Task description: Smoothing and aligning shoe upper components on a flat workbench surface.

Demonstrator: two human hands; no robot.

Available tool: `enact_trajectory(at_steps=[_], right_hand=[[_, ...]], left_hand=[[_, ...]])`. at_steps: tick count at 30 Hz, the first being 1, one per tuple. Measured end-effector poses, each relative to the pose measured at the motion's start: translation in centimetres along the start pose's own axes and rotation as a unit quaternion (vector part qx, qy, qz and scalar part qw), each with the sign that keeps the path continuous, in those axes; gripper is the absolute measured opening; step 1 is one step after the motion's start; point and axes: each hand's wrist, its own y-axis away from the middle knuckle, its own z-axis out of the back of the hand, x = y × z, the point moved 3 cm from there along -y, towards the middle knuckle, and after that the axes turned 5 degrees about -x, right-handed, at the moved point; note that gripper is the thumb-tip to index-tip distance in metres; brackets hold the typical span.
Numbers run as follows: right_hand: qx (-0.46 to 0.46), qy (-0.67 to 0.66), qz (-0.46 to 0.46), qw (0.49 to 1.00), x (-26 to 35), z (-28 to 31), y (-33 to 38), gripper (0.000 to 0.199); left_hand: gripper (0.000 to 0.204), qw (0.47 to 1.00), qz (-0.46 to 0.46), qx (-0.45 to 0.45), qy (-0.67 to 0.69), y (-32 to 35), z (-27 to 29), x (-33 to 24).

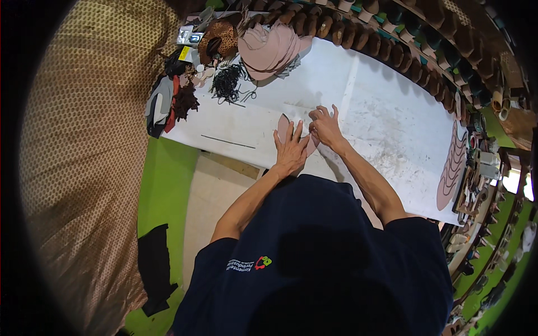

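Pink piece (pixel 282 127): on the white table (pixel 386 145) close in front of me, partly covered by my hands; one pointed end with a dark edge shows past my left fingers, and more pink shows between my two hands, though I cannot tell if it is all one piece

Left hand (pixel 290 154): laid over the pink piece, fingers straight and spread, closed around nothing that I can see

Right hand (pixel 326 129): just beside my left, fingers bent; I cannot tell whether the tips pinch the pink edge

Dark strip (pixel 228 141): lying nearly straight on the table, left of my hands

Dark cords (pixel 226 83): a tangled heap farther off to the left, loose ends trailing

Pink stack (pixel 272 50): a fanned pile toward the far side, just beside the heap

Leopard-print material (pixel 219 39): left of the pink stack

Brown shoe forms (pixel 347 35): a curving row along the table's far edge

Wavy-edged pink pieces (pixel 451 168): overlapping at the right end

Patterned cloth (pixel 95 140): brown, filling the far left, well apart from my hands
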Motion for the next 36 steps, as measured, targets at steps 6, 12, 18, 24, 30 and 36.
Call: enact_trajectory(at_steps=[6,12,18,24,30,36], right_hand=[[-0.023,0.022,0.038,0.999,0.1,0.4,-1.2,0.005],[-0.1,-0.083,-0.078,0.988,-2.1,1.4,2.0,0.022],[-0.147,-0.062,-0.086,0.983,-1.5,1.0,4.5,0.021],[-0.138,-0.036,-0.084,0.986,-1.0,0.8,4.6,0.015],[-0.155,-0.029,-0.024,0.987,-1.5,1.1,3.0,0.011],[-0.109,-0.036,0.013,0.993,-2.0,1.7,2.0,0.01]], left_hand=[[0.047,1.0,-0.009,-0.022,0.002,0.0,-0.5,0.2],[0.048,0.998,0.023,-0.019,0.057,0.2,-0.3,0.1],[0.05,0.997,0.007,-0.048,0.054,-0.1,-0.3,-0.1],[0.051,1.0,0.026,-0.002,0.01,-0.5,-0.3,-0.3],[0.052,1.0,0.007,-0.005,0.004,-0.6,-0.6,-0.4],[0.051,1.0,0.002,-0.021,-0.005,-0.2,-1.2,-0.1]])
